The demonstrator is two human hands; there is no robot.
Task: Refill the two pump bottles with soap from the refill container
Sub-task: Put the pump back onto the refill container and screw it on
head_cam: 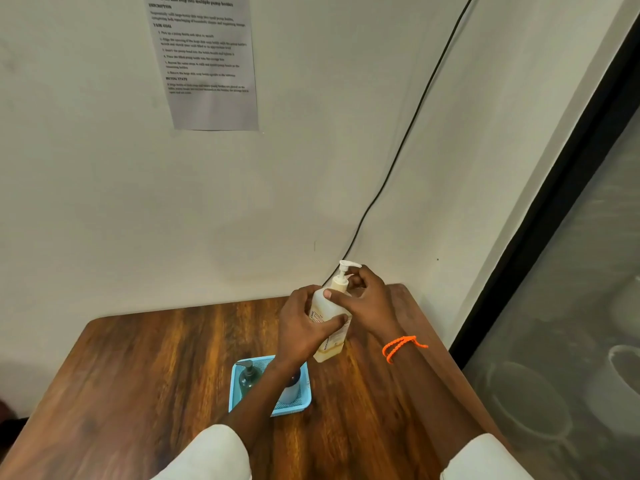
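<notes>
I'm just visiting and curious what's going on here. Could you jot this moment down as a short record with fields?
Setting: wooden table against a wall
Refill bottle: large bottle, yellowish soap, white pump on
Left hand: holds the large bottle's body
Right hand: at the bottle's neck, by the pump
Tray: blue, holds a dark pump bottle and a second bottle, partly hidden
Wrist: orange band

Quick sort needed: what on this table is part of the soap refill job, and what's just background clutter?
Job:
- refill container, left hand holding its body
- right hand at its pump top
- dark green pump bottle in the blue basket
- second pump bottle, partly hidden by the left arm

Background:
- instruction sheet on the wall
- black cable
- orange bracelet
</notes>
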